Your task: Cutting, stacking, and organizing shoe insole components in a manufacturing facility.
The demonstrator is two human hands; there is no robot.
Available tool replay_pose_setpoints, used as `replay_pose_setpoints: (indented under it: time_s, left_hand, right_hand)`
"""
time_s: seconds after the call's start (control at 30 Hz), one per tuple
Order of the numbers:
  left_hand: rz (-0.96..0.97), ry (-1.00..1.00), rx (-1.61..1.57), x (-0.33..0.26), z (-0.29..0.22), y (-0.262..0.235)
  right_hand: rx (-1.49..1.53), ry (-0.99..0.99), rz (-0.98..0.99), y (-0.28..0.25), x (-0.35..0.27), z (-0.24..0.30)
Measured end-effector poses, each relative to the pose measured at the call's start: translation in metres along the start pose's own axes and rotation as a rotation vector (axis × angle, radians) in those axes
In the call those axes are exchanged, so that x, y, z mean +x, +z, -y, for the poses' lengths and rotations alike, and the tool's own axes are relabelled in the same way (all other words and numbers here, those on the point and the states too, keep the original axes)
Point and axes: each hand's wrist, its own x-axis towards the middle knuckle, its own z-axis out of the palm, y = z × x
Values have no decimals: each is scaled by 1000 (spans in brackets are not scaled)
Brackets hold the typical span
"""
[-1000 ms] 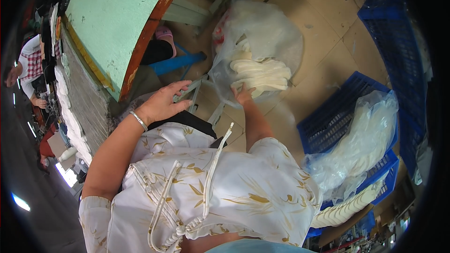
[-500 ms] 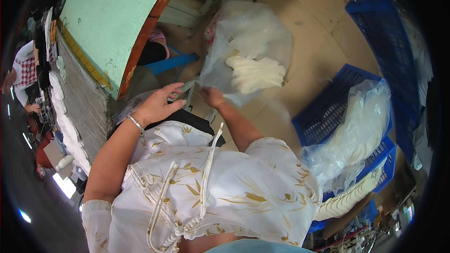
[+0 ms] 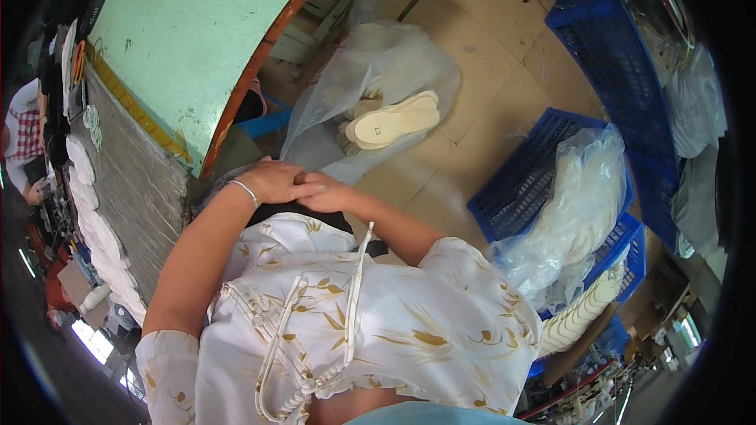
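Note:
My left hand (image 3: 270, 181), with a bracelet at the wrist, and my right hand (image 3: 323, 194) meet in front of my lap, over black cloth. Their fingers are bent and overlap, so what they hold, if anything, is hidden. Just beyond them spreads a large clear plastic bag (image 3: 323, 122), its near edge close to both hands. At its mouth lies a pair of cream shoe insoles (image 3: 394, 120), side by side with a small dark mark on one. More cream pieces show dimly behind them, inside the bag.
To the left stand a pale green board (image 3: 189, 39) with a brown edge and a grey worktop (image 3: 142, 165) with white pieces along it. Blue crates (image 3: 504, 189) stand at right, holding a plastic-wrapped bundle (image 3: 575, 205) and stacked insoles (image 3: 579, 319). Another person works far left.
My right hand has come left from the bag's edge to join the left hand. The insoles in the bag now show their flat faces instead of stacked edges. The view has shifted slightly.

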Motion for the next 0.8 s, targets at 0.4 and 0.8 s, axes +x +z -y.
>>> replay_pose_setpoints:
  time_s: [0.4, 0.8]
  left_hand:
    - [-305, -215, 208, -1, 33, 24]
    - [-262, -280, 102, -5, 24, 16]
  right_hand:
    - [-372, 987, -650, -232, 67, -210]
    - [757, 545, -1106, -312, -6, -160]
